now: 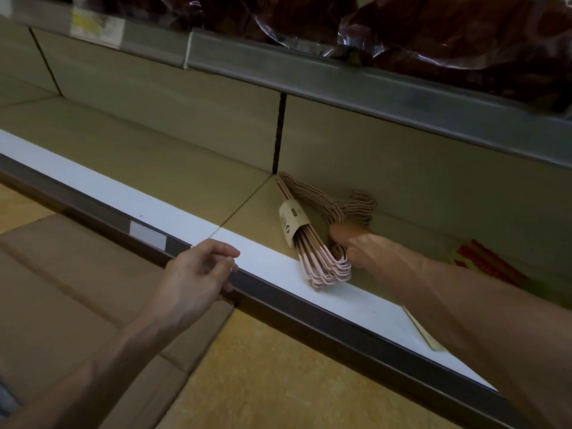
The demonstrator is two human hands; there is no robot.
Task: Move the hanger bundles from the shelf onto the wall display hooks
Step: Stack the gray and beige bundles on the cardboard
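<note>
A bundle of pink hangers [312, 243] with a white paper band lies on the low shelf [185, 187], its hooks curled against the back panel. My right hand [348, 239] reaches deep into the shelf and closes around the bundle's middle, the fingers mostly hidden behind the hangers. My left hand [201, 274] hovers at the shelf's front lip with its fingers loosely curled and nothing in them. No wall display hooks are in view.
The upper shelf edge [340, 85] overhangs the space and carries dark red items in plastic wrap [433, 35]. A red packaged item [483, 261] lies on the shelf to the right. A cardboard box [77, 289] sits on the floor below my left arm.
</note>
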